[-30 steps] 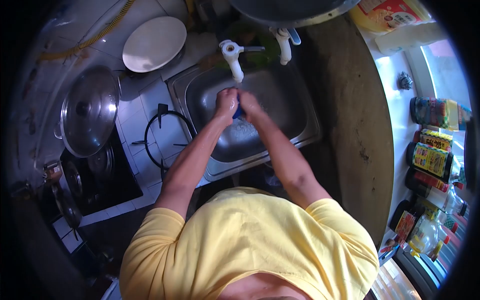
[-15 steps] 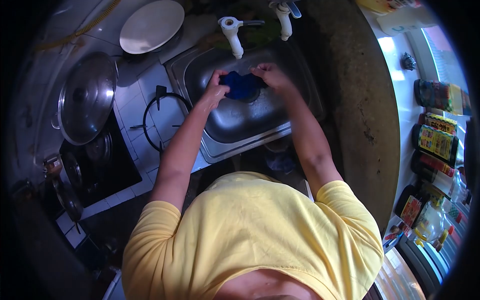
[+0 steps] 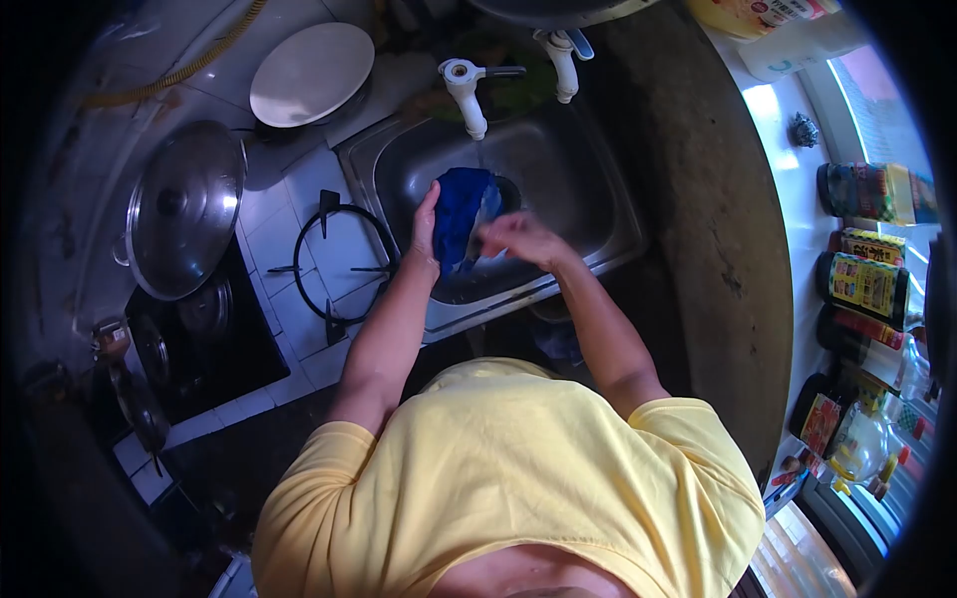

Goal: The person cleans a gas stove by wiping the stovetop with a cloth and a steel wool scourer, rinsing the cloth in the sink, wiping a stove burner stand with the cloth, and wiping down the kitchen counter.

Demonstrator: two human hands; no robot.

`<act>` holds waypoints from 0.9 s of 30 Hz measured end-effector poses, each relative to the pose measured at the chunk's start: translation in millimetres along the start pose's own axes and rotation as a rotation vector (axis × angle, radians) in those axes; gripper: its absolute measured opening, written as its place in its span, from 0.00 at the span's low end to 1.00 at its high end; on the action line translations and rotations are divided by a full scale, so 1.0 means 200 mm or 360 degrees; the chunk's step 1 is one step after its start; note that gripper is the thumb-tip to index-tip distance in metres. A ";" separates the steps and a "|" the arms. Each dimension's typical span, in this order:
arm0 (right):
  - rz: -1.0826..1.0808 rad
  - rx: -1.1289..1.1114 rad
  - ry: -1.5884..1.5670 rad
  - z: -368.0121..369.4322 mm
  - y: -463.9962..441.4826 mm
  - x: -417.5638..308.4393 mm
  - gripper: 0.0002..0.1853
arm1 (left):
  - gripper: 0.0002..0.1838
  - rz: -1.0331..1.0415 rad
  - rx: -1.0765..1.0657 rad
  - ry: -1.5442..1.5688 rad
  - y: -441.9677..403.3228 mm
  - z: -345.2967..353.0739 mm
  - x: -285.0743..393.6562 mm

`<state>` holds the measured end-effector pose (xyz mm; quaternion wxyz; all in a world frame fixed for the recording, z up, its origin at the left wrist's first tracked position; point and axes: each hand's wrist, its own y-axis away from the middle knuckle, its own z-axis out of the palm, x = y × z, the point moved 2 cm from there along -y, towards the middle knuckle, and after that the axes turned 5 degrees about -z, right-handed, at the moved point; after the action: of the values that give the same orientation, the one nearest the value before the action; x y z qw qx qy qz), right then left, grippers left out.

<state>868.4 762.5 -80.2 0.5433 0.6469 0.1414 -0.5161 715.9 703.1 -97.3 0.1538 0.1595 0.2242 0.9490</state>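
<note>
A dark blue cloth [image 3: 461,211] hangs spread out over the steel sink [image 3: 568,214], below the white tap [image 3: 464,95]. My left hand [image 3: 427,224] grips its left side, the thumb pointing up along the edge and the other fingers hidden behind the fabric. Close by the cloth's right edge is my right hand [image 3: 523,239], its fingers smeared by motion. Whether they touch or pinch the fabric I cannot tell. Part of the round drain [image 3: 508,191] shows just behind the cloth.
A second tap [image 3: 563,70] stands farther right. Left of the sink are a ring-shaped pot stand [image 3: 299,244], a large metal lid [image 3: 184,209], a white bowl [image 3: 312,75] and a black cooktop [image 3: 239,344]. Several bottles and jars [image 3: 862,282] line the right-hand sill.
Bunched between both hands before, the blue cloth is now spread out in my left hand. My right hand has come down toward me, away from its earlier hold at the cloth's right end.
</note>
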 end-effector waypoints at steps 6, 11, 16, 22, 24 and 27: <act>-0.0159 0.0780 -0.0727 0.05 -0.17 0.03 0.26 | 0.25 0.0071 0.0329 -0.0181 -0.11 -0.05 -0.04; -0.0566 0.1092 -0.1649 -0.05 -0.28 0.09 0.17 | 0.22 0.0071 0.0470 -0.0341 -0.14 -0.04 0.10; -0.0367 0.1208 -0.0973 -0.20 -0.24 -0.06 0.20 | 0.19 0.0205 0.0631 -0.0253 -0.17 -0.15 0.14; -0.0538 0.0922 0.1482 -0.28 -0.22 -0.30 0.13 | 0.25 0.0382 0.1081 -0.1852 -0.21 -0.25 0.23; -0.0607 0.0551 0.1664 -0.19 -0.24 -0.34 0.12 | 0.34 0.0791 0.0592 -0.2333 -0.22 -0.12 0.20; -0.0695 0.0216 0.1857 -0.16 -0.17 -0.44 0.11 | 0.23 0.0605 0.0054 -0.2692 -0.26 0.07 0.18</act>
<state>822.0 836.2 -31.1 0.2163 0.8114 0.5105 -0.1848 699.6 766.5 -102.0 0.1052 0.8488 0.0183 0.5179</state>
